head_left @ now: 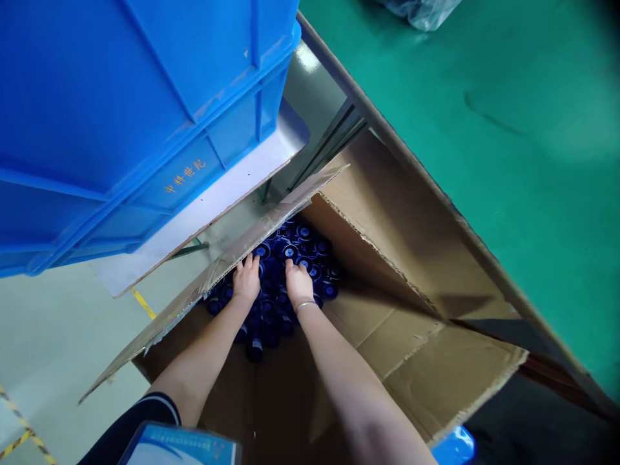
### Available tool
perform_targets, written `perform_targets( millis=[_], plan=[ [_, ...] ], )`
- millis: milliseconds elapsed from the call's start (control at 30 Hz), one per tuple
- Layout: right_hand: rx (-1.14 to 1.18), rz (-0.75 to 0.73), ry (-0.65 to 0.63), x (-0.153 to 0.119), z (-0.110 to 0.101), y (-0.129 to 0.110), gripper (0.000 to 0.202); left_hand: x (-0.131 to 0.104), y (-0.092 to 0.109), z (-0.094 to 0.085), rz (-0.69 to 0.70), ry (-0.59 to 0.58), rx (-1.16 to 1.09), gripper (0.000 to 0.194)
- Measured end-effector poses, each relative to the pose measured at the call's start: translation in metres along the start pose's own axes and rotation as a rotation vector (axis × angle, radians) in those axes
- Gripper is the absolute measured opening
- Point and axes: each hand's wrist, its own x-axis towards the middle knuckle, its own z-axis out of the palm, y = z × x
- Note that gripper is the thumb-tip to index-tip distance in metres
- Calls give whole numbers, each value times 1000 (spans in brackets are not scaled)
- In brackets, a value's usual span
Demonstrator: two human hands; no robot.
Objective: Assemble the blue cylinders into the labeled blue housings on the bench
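Dark blue capped pieces (303,232) are heaped inside an open cardboard box (368,310), the landmark. Within it, the left hand (247,279) and right hand (298,283) are set at the heap, fingers partly curled; whether anything is gripped cannot be told. Pieces appear light, rigid, smooth, best grasped around their sides. Beyond the box, blue crates (145,84) are stacked.

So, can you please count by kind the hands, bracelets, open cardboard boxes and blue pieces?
Left hand and right hand: 2
Bracelet: 1
Open cardboard box: 1
Blue pieces: too overlapped to count
Total without blue pieces: 4
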Motion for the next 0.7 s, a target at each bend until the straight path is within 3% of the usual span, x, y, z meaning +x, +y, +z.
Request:
perform_targets(
  millis=[100, 267, 467, 700],
  plan=[
    [33, -100, 24, -1, 7, 14, 25, 0, 2, -6, -4, 82, -30, 66],
    [158, -206, 117, 5, 19, 31, 32, 19, 14, -16, 79, 179, -41, 51],
    [335, -218, 272, 5, 37, 31, 32, 55, 30, -24, -4, 138, 2, 31],
    [505, -186, 397, 11, 46, 33, 31, 49, 26, -24, -162, 249, -24, 32]
  ],
)
